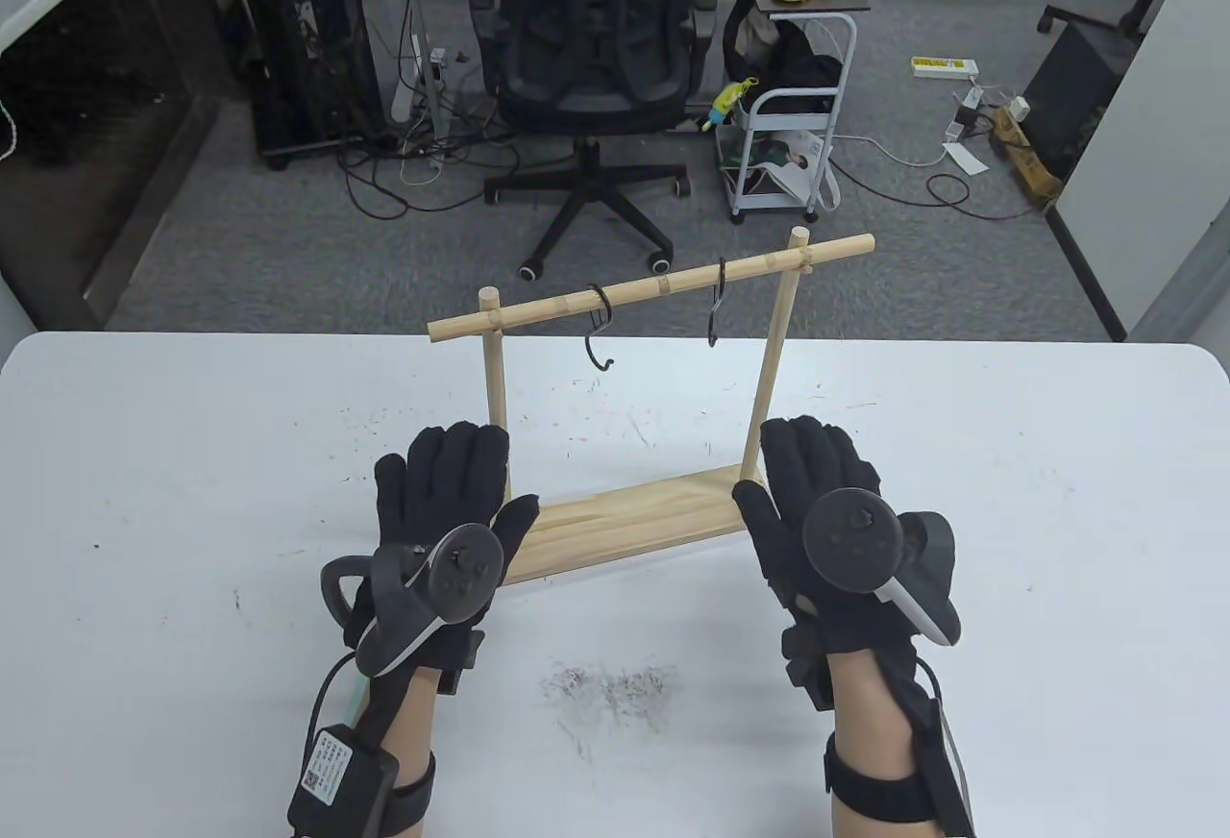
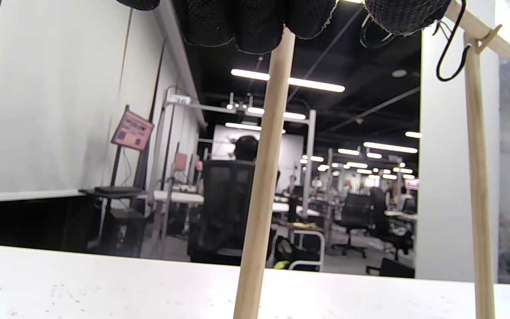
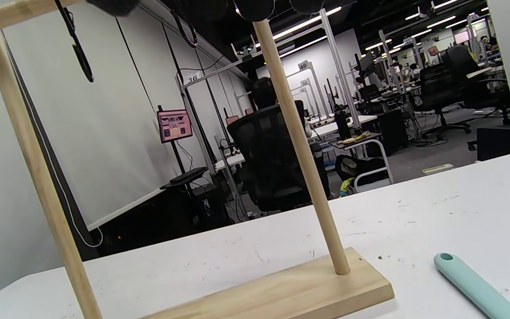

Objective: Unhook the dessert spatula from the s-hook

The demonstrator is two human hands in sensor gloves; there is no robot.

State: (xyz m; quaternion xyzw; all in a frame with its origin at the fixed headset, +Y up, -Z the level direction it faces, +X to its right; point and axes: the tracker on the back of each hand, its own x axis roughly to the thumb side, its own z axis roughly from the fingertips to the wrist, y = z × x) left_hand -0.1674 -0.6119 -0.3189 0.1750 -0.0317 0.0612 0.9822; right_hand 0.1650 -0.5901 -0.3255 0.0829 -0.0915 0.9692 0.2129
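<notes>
Table view: we record a wooden rack (image 1: 615, 530) standing on the white surface (image 1: 192, 492), with two black s-hooks on its crossbar (image 1: 653, 285). The left s-hook (image 1: 601, 329) and the right s-hook (image 1: 716, 305) both hang bare. The left hand (image 1: 442, 511) lies palm down just in front of the rack's left post (image 1: 496, 367), fingers (image 1: 452, 454) extended and gripping nothing. The right hand (image 1: 817, 502) lies likewise by the right post (image 1: 769, 367), fingers (image 1: 812, 449) flat and spread, holding nothing. A patch of dark scuff marks (image 1: 615, 684) sits on the surface between the wrists.

Right wrist view: we note the dessert spatula (image 3: 476, 288), of which only a mint-green handle with a hole at its end shows, lying flat on the surface to the right of the rack's base (image 3: 281, 292), apart from it. Its blade end runs out of frame.

Left wrist view: the fingertips (image 2: 255, 26) hang beside the top of the near post (image 2: 261, 177); whether they touch it we cannot tell
</notes>
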